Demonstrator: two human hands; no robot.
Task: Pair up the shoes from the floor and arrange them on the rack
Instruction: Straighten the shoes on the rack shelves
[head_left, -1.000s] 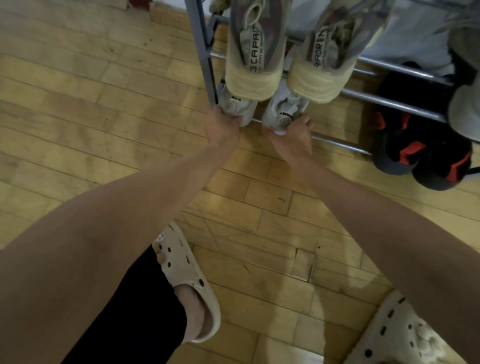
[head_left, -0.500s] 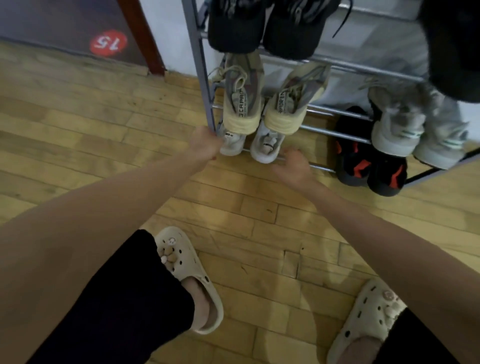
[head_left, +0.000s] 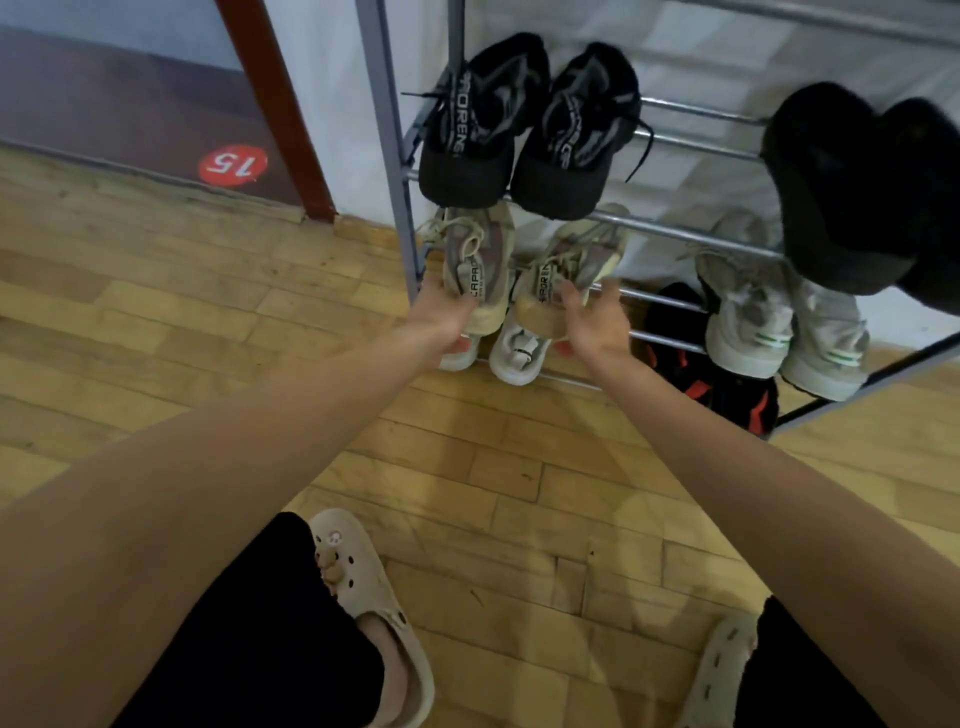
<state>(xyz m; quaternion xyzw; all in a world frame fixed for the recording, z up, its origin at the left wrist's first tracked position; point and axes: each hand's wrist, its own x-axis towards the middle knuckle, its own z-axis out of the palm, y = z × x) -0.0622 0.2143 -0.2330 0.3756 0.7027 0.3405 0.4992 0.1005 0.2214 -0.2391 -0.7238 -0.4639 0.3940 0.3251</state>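
So the grey metal tube shoe rack (head_left: 387, 171) stands against the white wall and I count five pairs on it, ten shoes total. Upper rail: two black mesh sneakers with grey lettering (head_left: 524, 124) side by side at the left, two plain black shoes (head_left: 862, 192) at the right. Middle rail: two beige knit sneakers with cream heels (head_left: 524, 275) at the left, two pale grey sneakers with green heel stripes (head_left: 779, 317) at the right. Bottom rail: two white sneakers (head_left: 511, 351) at the left, with two black shoes with red accents (head_left: 727, 389) to their right.

Both arms reach for the beige pair. The left hand (head_left: 441, 314) has its fingers curled around the heel of the left beige shoe. The right hand (head_left: 592, 325) is at the heel of the right beige shoe with fingers spread and only loosely bent, touching it rather than gripping it, far as I can see.

On the wooden parquet floor (head_left: 208, 322) there are the person's two cream perforated clogs (head_left: 374, 613), one on each foot. One red round sticker reading 15 (head_left: 232, 164) sits on the dark panel at upper left.
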